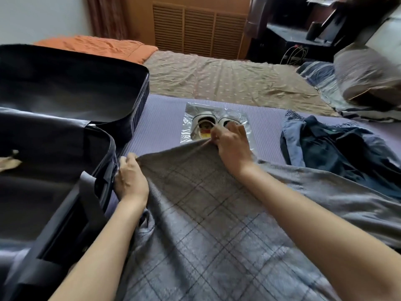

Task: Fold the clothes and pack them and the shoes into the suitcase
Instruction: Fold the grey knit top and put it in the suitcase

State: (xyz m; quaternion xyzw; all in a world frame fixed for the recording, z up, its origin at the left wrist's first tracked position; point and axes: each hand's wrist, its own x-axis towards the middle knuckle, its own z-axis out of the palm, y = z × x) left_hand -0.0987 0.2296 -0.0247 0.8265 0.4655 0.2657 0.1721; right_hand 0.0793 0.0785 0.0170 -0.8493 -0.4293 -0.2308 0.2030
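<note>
Purple striped bedspread (165, 118): we pinch far edge of grey checked garment (206, 203), left hand (130, 181) beside open dark fabric suitcase (71, 83), right hand (232, 144) farther right. Folding barely begun, we judge; white shoes in clear plastic bag (208, 124) and blue clothes heap (338, 148), right of suitcase, unpacked.

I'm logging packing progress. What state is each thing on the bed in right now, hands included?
suitcase, open
plaid garment, spread out, unfolded, far edge lifted
left hand, grips the garment's left corner
right hand, pinches the garment's far edge
shoes, paired in a clear plastic bag, outside the suitcase
blue clothes, crumpled heap, unfolded
</note>
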